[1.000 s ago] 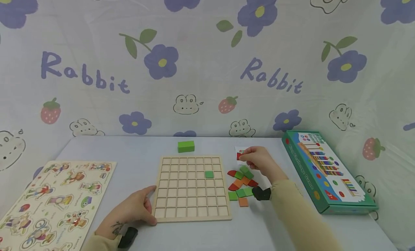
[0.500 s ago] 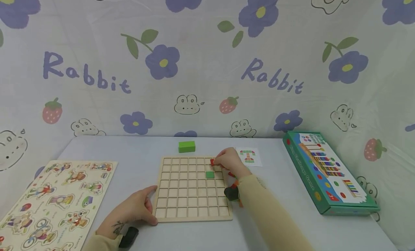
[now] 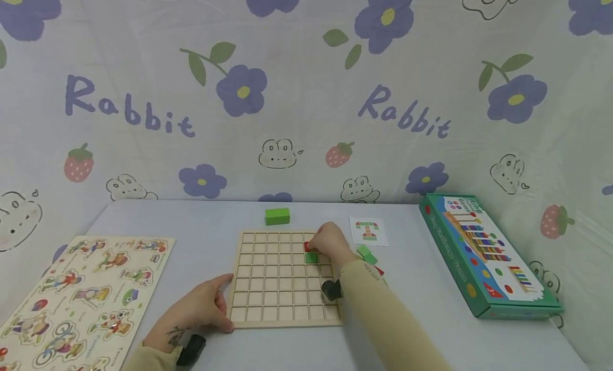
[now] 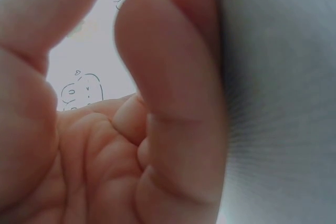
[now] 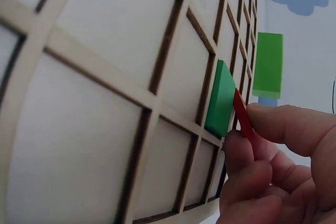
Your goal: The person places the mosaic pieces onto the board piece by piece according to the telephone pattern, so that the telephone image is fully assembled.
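A wooden grid board (image 3: 274, 324) lies on the white table in the head view. One green square tile (image 3: 311, 258) sits in a cell on its right side. My right hand (image 3: 332, 244) pinches a red tile (image 5: 243, 115) between thumb and finger. The red tile is tilted beside the green tile, at the cell just behind it; its full outline is hidden by the fingers. At the board's left edge, my left hand (image 3: 203, 307) rests with index finger and thumb spread apart, touching the frame near its front corner.
Loose green and red tiles (image 3: 367, 255) lie right of the board, partly behind the right sleeve. Behind them is a pattern card (image 3: 378, 238). A green block (image 3: 277, 216) stands at the back, a green game box (image 3: 488, 254) at right, a picture puzzle board (image 3: 91, 296) at left.
My right hand has brought the red tile from above the card leftward to the board, then down beside the green tile. The left hand has kept its place.
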### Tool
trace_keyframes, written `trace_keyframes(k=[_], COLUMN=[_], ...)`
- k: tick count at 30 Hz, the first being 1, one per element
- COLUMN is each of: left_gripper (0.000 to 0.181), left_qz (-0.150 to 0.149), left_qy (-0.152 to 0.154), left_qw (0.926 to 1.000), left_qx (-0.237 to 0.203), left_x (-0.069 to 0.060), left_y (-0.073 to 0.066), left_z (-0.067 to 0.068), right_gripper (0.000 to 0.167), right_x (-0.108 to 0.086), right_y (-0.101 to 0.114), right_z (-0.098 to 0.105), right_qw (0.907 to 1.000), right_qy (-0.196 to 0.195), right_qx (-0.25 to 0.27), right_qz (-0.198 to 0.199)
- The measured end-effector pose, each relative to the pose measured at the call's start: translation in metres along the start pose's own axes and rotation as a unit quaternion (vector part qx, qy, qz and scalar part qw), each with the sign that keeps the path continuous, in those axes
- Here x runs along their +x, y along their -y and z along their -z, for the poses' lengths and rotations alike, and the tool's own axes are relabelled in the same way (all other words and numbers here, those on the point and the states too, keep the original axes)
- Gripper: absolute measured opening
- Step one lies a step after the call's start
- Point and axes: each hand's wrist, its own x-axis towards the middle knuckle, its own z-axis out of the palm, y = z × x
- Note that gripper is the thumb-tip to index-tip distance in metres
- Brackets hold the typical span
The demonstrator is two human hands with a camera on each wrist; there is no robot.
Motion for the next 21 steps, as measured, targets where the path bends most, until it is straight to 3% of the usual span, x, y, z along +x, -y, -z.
trace_keyframes(k=[11, 15, 21], left_gripper=[0.109, 0.109, 0.109], left_qz=[0.009, 0.0, -0.009], left_qy=[-0.002, 0.003, 0.008], left_qw=[0.9999, 1.0, 0.9999], left_qx=[0.006, 0.004, 0.001], left_x=[-0.001, -0.001, -0.001], left_y=[0.0, 0.0, 0.0], left_z=[0.0, 0.001, 0.001], right_gripper=[0.017, 0.011, 0.033], right_x=[0.0, -0.001, -0.01], right_y=[-0.002, -0.01, -0.026], right_z=[-0.003, 0.007, 0.045], right_qw=[0.9975, 0.9997, 0.9903], right_qy=[-0.007, -0.013, -0.015], right_qx=[-0.071, -0.006, 0.133], right_qz=[-0.002, 0.021, 0.035])
